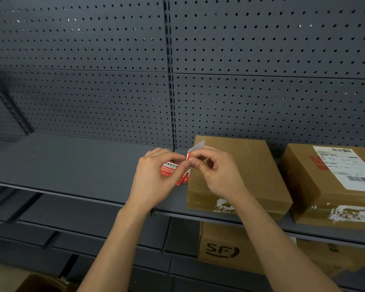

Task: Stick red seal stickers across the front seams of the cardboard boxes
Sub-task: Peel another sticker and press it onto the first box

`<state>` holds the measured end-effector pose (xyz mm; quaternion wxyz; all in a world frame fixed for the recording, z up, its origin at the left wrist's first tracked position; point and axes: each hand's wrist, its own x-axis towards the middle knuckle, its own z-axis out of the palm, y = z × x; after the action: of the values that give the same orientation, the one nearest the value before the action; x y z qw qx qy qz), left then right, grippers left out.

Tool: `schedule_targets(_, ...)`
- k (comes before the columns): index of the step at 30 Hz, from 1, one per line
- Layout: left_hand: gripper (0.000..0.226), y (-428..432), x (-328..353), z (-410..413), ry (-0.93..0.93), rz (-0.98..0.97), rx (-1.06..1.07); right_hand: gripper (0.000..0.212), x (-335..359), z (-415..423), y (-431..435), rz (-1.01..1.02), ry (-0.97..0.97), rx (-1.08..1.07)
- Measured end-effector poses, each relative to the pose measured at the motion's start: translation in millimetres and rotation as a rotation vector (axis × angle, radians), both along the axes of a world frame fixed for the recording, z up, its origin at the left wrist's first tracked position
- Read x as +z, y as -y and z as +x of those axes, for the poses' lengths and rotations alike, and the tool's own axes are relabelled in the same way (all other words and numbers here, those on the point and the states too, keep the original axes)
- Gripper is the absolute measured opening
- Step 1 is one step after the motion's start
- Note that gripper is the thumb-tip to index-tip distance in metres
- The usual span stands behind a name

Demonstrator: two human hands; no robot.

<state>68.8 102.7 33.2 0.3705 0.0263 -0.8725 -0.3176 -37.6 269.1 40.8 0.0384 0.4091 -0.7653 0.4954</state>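
My left hand [154, 175] holds a small stack of red seal stickers [169, 168] with white print, just above the grey shelf [72, 165]. My right hand [215, 171] pinches one sticker's end at the top of the stack, and its pale backing strip [196, 147] sticks up above the fingers. Both hands hover at the left edge of a plain cardboard box [251, 165] on the shelf. Its front face [200, 202] shows torn white tape remnants. A second box [316, 186] with a white shipping label stands to the right.
A grey perforated back panel [93, 81] rises behind the shelf. On the shelf below stands a cardboard box printed "SF" [221, 249], with another carton beside it at the right. A brown carton corner [40, 283] shows at the bottom left.
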Motion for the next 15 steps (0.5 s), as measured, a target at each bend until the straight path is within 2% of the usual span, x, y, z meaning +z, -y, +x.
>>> schedule_targets(5, 0.013, 11, 7, 0, 0.067, -0.072, -0.075, 0.008, -4, -3, 0, 0.019, 0.016, 0.016)
schedule_targets(8, 0.021, 11, 11, -1, 0.109, -0.114, -0.068, 0.007, -7, -2, 0, 0.024, -0.001, 0.015)
schedule_targets(10, 0.023, 10, 12, -1, 0.133, -0.104, -0.072, 0.007, -8, -2, -1, 0.013, 0.003, 0.019)
schedule_targets(15, 0.01, 14, 14, -4, 0.187, -0.059, -0.149, 0.012, -6, -5, -6, 0.037, 0.072, 0.014)
